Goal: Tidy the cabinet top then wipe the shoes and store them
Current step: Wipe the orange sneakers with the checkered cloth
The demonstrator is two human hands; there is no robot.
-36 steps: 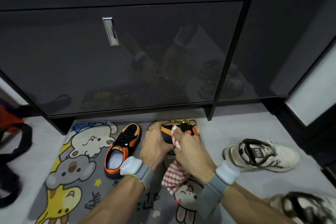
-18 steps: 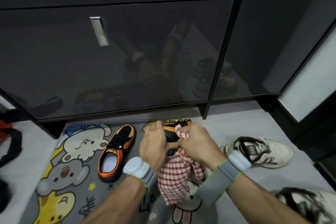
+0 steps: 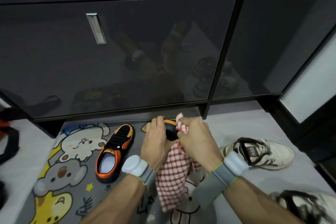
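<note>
Nearest corner: a cut-off sneaker (image 3: 305,207), white with dark laces, sits at the lower right on the grey floor (image 3: 263,123).
Mat: a cartoon-animal mat (image 3: 60,178) lies under our forearms.
Cloth: the checked cloth (image 3: 172,174), red and white, hangs down between our wrists.
Right hand: our right hand (image 3: 196,142) is clenched round the cloth's bunched top and presses it against the held shoe.
Left hand: our left hand (image 3: 156,143) grasps the held shoe (image 3: 170,130) from its left side, fingers curled over it.
Held shoe: black and orange, above the mat's far edge, near the cabinet base (both hands hide most of it, so we cannot tell whether it rests on the mat).
Matching shoe: the matching shoe (image 3: 114,152) stands on the mat, left of our left hand and apart from it, toe toward the cabinet.
White sneaker: the white sneaker (image 3: 258,151) lies on the floor to the right of our right hand.
Cabinet: the dark glossy cabinet (image 3: 127,51) stands closed, with a metal handle (image 3: 96,28) on its front.
</note>
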